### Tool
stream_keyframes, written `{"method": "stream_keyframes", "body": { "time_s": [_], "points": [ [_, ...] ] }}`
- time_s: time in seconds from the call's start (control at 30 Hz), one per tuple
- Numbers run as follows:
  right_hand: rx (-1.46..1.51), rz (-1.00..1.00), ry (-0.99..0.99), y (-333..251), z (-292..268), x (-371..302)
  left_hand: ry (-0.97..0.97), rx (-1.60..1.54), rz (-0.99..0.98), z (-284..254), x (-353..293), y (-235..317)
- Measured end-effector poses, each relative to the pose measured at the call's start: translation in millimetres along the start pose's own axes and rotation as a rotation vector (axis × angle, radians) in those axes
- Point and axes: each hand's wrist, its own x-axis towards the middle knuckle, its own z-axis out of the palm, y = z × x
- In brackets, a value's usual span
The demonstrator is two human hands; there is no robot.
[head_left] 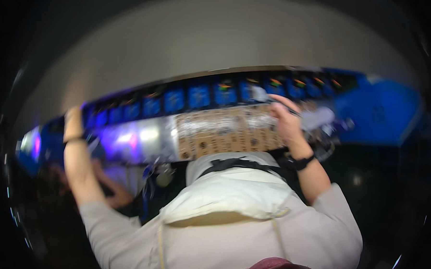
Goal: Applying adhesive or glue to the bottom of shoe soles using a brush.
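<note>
The right hand is partly closed, its thumb and forefinger bent around a slim dark tool, which it appears to grip; the remaining fingers are too blurred to tell apart. The tool is narrow and roughly pen-shaped, slanting from the fingertips down toward the right (blur softens its outline, so its exact kind cannot be told). It is held over the right end of a brown patterned sheet on the counter, close to the row of blue bins along the far side. Just left of the fingertips is a small whitish piece; whether it touches the tool or the hand cannot be made out. The left hand is stretched far out to the left, near the left end of the bins, and is so smeared that I cannot tell whether it is open, closed or grasping something. A dark band circles the left wrist, and a black wristband the right. The brown sheet shines as though under clear film, while the silvery counter to its left glows violet and white. Orange and green bits show at several bins, and a broad blue panel stands at the right.
</note>
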Motion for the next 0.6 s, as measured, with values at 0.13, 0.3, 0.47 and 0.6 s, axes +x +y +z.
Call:
{"method": "stream_keyframes", "body": {
  "time_s": [0.13,0.3,0.47,0.6],
  "points": [
    [-0.066,-0.032,-0.023,-26.7,-9.0,1.0,-0.115,-0.123,0.011,199.5,164.2,104.7],
    [-0.081,-0.044,-0.042,-45.0,-41.1,2.1,-0.327,0.046,-0.113,198.7,232.1,164.7],
    [0.042,-0.009,0.002,-39.7,-52.5,0.8,0.053,-0.246,-0.802,135.8,229.1,251.5],
    [0.2,0.084,0.037,-18.8,-50.9,-4.7,0.098,0.105,-0.495,74.8,176.0,376.7]
  ]
}}
